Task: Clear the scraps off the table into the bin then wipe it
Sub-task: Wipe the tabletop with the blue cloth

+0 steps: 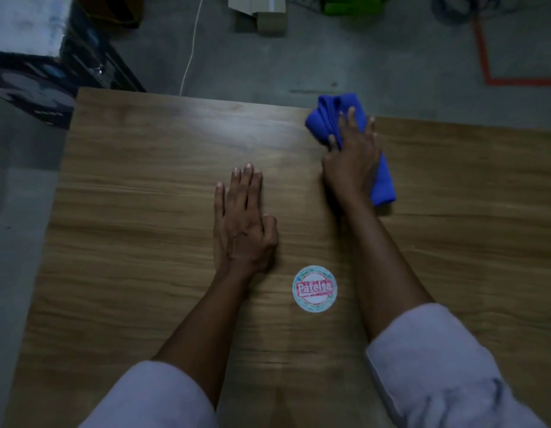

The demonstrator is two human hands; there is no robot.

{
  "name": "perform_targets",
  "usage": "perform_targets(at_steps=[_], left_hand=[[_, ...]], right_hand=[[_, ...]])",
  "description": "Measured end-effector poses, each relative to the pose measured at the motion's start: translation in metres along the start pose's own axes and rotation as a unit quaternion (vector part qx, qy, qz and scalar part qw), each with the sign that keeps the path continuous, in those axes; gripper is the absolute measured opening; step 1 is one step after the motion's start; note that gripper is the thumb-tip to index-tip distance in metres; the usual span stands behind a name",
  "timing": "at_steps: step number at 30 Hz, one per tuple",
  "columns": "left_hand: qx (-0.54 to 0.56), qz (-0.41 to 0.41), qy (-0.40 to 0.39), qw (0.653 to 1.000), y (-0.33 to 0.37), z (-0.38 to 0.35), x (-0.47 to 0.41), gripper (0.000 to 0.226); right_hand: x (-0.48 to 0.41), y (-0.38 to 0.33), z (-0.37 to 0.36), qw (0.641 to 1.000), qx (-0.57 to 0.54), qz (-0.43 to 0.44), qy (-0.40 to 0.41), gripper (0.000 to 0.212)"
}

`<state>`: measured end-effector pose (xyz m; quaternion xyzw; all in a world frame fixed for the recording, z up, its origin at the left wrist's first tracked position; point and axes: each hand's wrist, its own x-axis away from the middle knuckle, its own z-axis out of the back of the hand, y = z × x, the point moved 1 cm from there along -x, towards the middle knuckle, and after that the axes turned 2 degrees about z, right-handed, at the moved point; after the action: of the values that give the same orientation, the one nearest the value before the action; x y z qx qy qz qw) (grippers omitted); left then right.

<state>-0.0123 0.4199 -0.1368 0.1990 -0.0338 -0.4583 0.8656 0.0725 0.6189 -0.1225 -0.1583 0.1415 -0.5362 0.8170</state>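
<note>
A wooden table (144, 211) fills most of the view. On its far right part lies a bunched blue cloth (326, 115), reaching to the far edge. My right hand (351, 152) presses down on the cloth with spread, straight fingers. My left hand (243, 217) rests flat on the tabletop near the middle, fingers straight and together. A round sticker (314, 288) with red lettering sits on the table between my forearms. No scraps or bin show in the view.
Beyond the table's far edge is grey floor with a white cable (191, 50), a cardboard box (262, 13), a green object (351, 4) and red floor tape (484, 57). A dark unit (52, 72) stands off the far left corner.
</note>
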Motion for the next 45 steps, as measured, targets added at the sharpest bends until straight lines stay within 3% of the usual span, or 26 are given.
perform_targets(at_steps=[4,6,8,12,16,18,20,22,25,27,29,31,33,38,42,44,45], left_hand=[[-0.009,0.002,-0.013,1.000,0.000,-0.001,0.000,0.083],[-0.008,-0.002,-0.011,1.000,-0.001,-0.001,0.000,0.083],[-0.009,-0.001,-0.019,1.000,-0.001,0.000,0.000,0.083],[-0.015,0.003,-0.035,0.999,0.002,0.003,0.000,0.083],[-0.019,0.005,-0.034,0.999,0.003,0.004,0.001,0.082],[-0.025,0.004,-0.032,0.999,0.002,0.003,0.001,0.082],[-0.025,0.004,-0.030,0.999,0.002,0.003,0.001,0.082],[-0.019,0.002,-0.022,1.000,0.001,0.002,0.000,0.082],[-0.006,-0.001,-0.012,1.000,0.000,0.001,0.000,0.082],[-0.007,0.001,-0.014,1.000,0.001,0.000,0.000,0.082],[-0.015,0.000,-0.015,1.000,0.001,-0.002,0.000,0.082],[-0.020,0.000,-0.013,1.000,0.001,-0.003,0.001,0.083],[-0.017,0.002,-0.010,1.000,0.001,-0.003,0.000,0.082],[-0.013,0.005,-0.014,1.000,0.001,0.002,0.002,0.081],[0.019,0.000,0.004,1.000,0.000,0.005,0.000,0.069],[0.038,-0.003,0.006,0.999,-0.002,0.004,-0.001,0.068],[0.043,-0.004,0.006,0.999,-0.002,0.003,-0.001,0.070]], right_hand=[[0.024,-0.039,-0.017,0.991,-0.026,0.124,-0.043,0.058],[0.060,-0.029,-0.010,0.976,-0.037,0.202,-0.075,0.060],[0.087,0.004,0.007,0.969,-0.032,0.224,-0.099,0.060],[0.076,0.058,0.032,0.989,-0.006,0.132,-0.060,0.060],[0.011,0.025,0.025,0.998,0.030,-0.046,-0.016,0.057],[-0.012,-0.003,0.010,0.996,0.063,-0.065,-0.025,0.059],[-0.009,-0.034,-0.008,0.996,0.067,-0.021,-0.048,0.060],[0.015,-0.051,-0.016,0.991,0.047,0.090,-0.083,0.059],[0.056,-0.012,-0.002,0.962,0.005,0.240,-0.129,0.058],[0.060,0.036,0.016,0.976,0.017,0.198,-0.091,0.058],[0.048,0.067,0.029,0.995,0.054,0.073,-0.034,0.057],[0.023,0.061,0.027,0.997,0.073,-0.013,-0.008,0.058],[0.000,0.035,0.016,0.997,0.072,-0.028,-0.009,0.058],[0.020,-0.001,-0.003,0.986,0.009,0.150,-0.071,0.057],[0.098,0.019,0.025,0.936,-0.062,0.289,-0.192,0.068],[0.107,0.031,0.050,0.926,-0.112,0.297,-0.203,0.069],[0.099,0.037,0.060,0.938,-0.138,0.268,-0.170,0.067]])
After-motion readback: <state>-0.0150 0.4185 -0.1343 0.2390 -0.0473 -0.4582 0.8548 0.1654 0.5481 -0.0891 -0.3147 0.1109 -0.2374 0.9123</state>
